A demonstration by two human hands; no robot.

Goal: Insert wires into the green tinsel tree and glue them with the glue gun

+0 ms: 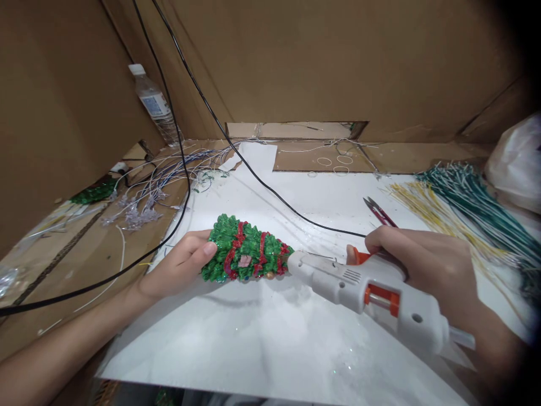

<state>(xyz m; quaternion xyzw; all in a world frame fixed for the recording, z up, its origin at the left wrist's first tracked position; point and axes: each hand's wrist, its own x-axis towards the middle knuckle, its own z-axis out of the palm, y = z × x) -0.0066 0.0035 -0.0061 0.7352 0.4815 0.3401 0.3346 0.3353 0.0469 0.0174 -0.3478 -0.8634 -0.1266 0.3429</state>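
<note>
A glittery green Christmas tree ornament (249, 251) with red garlands lies on its side over the white work surface (270, 338), its wide base to the left. My left hand (183, 262) is closed on that base, thumb on top. My right hand (426, 270) grips a white and orange glue gun (346, 282), which points left. The gun's front end is at the ornament's narrow tip; whether the nozzle touches it is hidden. A black cord runs from near my right hand up to the left.
Red-handled snips (378, 211) lie beyond my right hand. Green and yellow wire bundles (473, 197) are at right, beside a plastic bag (518, 163). White wires (156, 186) and a plastic bottle (156, 107) are at left. Cardboard walls (338, 62) enclose the back.
</note>
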